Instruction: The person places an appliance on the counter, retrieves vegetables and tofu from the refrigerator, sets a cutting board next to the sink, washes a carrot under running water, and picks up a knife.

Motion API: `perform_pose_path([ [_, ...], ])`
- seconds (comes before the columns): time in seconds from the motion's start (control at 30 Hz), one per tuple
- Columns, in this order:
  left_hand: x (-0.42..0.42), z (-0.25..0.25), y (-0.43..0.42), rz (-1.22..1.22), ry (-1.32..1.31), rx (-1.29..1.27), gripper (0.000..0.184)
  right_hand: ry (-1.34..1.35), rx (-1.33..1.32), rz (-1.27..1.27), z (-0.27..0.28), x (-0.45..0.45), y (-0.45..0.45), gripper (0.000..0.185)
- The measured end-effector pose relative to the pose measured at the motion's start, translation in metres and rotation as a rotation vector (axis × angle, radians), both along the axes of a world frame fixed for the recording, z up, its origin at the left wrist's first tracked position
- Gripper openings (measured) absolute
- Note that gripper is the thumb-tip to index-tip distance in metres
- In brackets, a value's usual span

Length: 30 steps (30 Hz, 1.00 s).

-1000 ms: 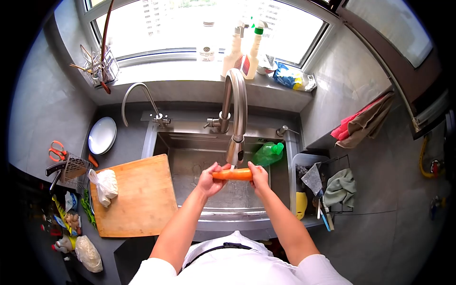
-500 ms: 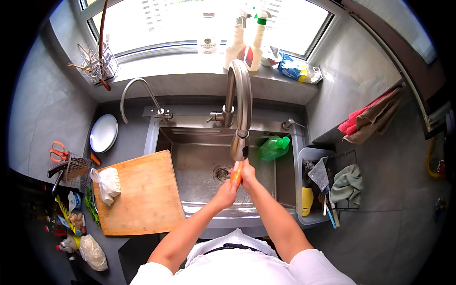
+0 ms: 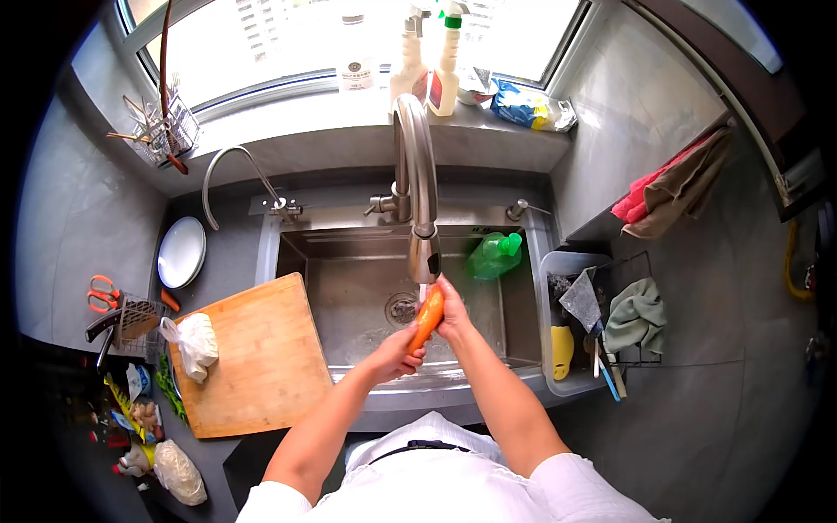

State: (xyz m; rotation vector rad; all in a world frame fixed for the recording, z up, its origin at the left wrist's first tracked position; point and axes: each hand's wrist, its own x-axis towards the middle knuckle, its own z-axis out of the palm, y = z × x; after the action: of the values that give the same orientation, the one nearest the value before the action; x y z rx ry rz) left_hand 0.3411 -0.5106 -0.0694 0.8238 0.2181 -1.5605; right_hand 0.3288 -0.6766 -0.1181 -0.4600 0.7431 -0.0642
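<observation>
An orange carrot (image 3: 426,319) is held at a slant over the sink (image 3: 349,305), under the large faucet (image 3: 425,248), where water runs down beside it. My left hand (image 3: 394,353) is closed around its lower end. My right hand (image 3: 452,309) grips the upper end close to the spout, with part of the fingers hidden behind the carrot. The drain (image 3: 402,308) lies just left of the carrot. In the sink's right rear corner leans a green bottle (image 3: 495,256).
Left of the sink, a wooden cutting board (image 3: 253,366) carries a white plastic bag (image 3: 199,347). Beyond it are a white plate (image 3: 182,253) and a knife rack (image 3: 139,318). A bin with cloths and brushes (image 3: 558,383) stands to the right. Spray bottles (image 3: 445,78) line the sill.
The carrot has turned to a steeper slant and shows more of its length. My left hand has moved down and left. The whole view has shifted slightly.
</observation>
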Motion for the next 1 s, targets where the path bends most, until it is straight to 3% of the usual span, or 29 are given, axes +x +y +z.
perform_pose_path([
  [0.03,0.005,-0.001,0.007,-0.027,0.145,-0.104,0.045,-0.036,0.044,-0.041,0.002,0.001,-0.005,0.031],
  [0.1,0.006,0.001,0.013,-0.050,0.107,-0.076,0.041,-0.106,0.144,-0.123,0.005,0.001,-0.005,0.028],
  [0.13,0.006,0.002,0.014,-0.061,0.090,-0.064,0.039,-0.079,0.014,-0.122,0.003,0.000,-0.005,0.027],
  [0.17,0.005,-0.021,0.011,-0.164,-0.140,0.035,0.037,-0.052,-0.117,-0.123,0.002,0.001,-0.005,0.026],
  [0.27,-0.017,-0.065,-0.005,-0.046,-1.422,0.267,0.039,0.064,-0.459,-0.239,0.005,0.011,0.001,0.027],
  [0.3,-0.016,-0.043,-0.011,-0.079,-1.466,0.488,0.034,0.095,-0.540,-0.286,0.011,0.014,0.002,0.027],
  [0.4,-0.015,-0.013,-0.023,0.021,-1.743,0.663,0.027,0.132,-0.717,-0.368,0.017,0.023,0.012,0.022],
  [0.43,-0.013,-0.009,-0.025,-0.018,-1.726,0.698,0.026,0.112,-0.739,-0.349,0.031,0.019,0.019,0.020],
  [0.47,-0.012,-0.021,-0.024,0.027,-1.631,0.578,0.026,0.090,-0.762,-0.330,0.039,0.017,0.027,0.019],
  [0.5,-0.010,-0.041,-0.023,0.070,-1.535,0.459,0.026,0.058,-1.139,-0.354,0.011,0.017,0.031,0.024],
  [0.53,-0.009,-0.036,-0.025,0.109,-1.435,0.345,0.026,-0.036,-1.027,-0.269,0.012,0.009,0.033,0.034],
  [0.57,-0.009,-0.030,-0.022,-0.052,-1.162,0.310,0.027,-0.029,-0.823,-0.165,0.014,0.002,0.027,0.038],
  [0.63,-0.002,-0.011,-0.019,-0.146,-0.647,0.198,0.024,-0.086,-0.421,0.009,0.016,-0.010,0.007,0.045],
  [0.7,0.000,0.006,-0.016,-0.177,-0.176,0.025,0.023,-0.254,-0.072,0.072,0.026,-0.021,-0.005,0.043],
  [0.8,-0.002,0.009,-0.010,-0.116,0.183,-0.181,0.021,-0.413,0.167,0.038,0.032,-0.018,-0.002,0.039],
  [0.83,-0.004,0.004,-0.012,-0.077,0.263,-0.188,0.017,-0.414,0.227,-0.014,0.021,-0.013,-0.001,0.039],
  [0.9,0.000,0.001,-0.016,-0.077,0.138,-0.052,0.016,-0.339,0.220,-0.050,0.014,0.000,0.004,0.037],
  [0.97,0.003,-0.002,-0.016,-0.089,-0.047,0.109,0.015,-0.039,-0.172,-0.075,0.022,0.001,0.015,0.037],
  [1.0,0.000,0.005,-0.018,-0.108,-0.259,0.198,0.015,0.115,-0.365,-0.087,0.028,-0.001,0.022,0.038],
])
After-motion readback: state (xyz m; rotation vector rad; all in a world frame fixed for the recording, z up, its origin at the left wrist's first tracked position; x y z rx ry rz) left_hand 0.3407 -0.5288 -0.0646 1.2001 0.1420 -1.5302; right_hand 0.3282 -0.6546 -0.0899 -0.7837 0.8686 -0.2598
